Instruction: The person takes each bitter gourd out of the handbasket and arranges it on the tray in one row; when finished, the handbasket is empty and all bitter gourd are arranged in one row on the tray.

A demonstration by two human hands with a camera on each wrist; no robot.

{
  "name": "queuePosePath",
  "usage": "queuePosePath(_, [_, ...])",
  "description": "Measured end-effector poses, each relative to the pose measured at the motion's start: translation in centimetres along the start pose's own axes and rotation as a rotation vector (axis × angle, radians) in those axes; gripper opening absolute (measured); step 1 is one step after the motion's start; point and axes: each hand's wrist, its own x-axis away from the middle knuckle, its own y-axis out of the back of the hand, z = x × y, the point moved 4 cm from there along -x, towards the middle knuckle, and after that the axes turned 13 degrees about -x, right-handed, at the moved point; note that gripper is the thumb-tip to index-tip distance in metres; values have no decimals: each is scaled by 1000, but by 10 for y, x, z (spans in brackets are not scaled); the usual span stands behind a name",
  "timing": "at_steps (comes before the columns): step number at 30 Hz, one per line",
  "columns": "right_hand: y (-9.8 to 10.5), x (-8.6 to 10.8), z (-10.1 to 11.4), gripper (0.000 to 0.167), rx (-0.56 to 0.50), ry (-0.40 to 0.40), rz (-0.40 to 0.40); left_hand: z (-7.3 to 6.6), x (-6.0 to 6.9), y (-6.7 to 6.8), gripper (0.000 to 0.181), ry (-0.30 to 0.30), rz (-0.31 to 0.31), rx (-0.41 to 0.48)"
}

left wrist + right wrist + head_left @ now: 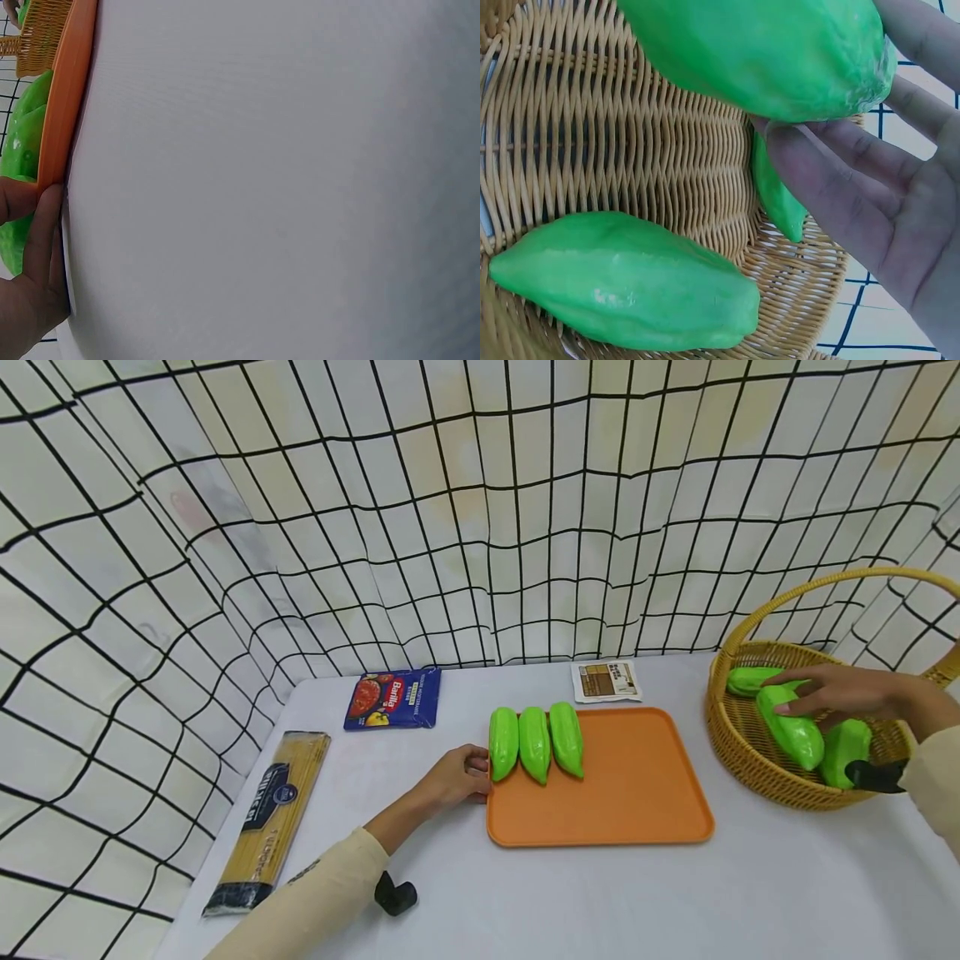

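Three in a row: in the head view, find green fruits (534, 745) at the far left of the orange tray (637, 793), perhaps to save space. In the left wrist view, pinching the tray's rim with the left grip (34, 277), probably to steady it. In the right wrist view, pinching another fruit (780, 60) near one end with the right grip (911, 202), inside the wicker basket (592, 112), perhaps for surer hold.

Bright green fruits (535, 743) are contrasting with a solid orange tray (615, 793) and a woven tan basket (750, 772), while black netting (515, 487) is forming a grid behind a white desk (585, 893).
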Motion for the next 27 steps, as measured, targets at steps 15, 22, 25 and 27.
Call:
queuePosePath(15, [-4,15,12,80,60,16,-54,-1,0,-1,61,8,4,21])
queuePosePath(22, [-11,18,20,77,73,40,-49,0,0,-1,61,12,5,28])
queuePosePath(25, [-13,20,23,75,77,54,-52,0,1,-1,61,11,4,26])
queuePosePath(27, [-14,21,25,73,75,71,-50,-1,1,-1,61,10,4,27])
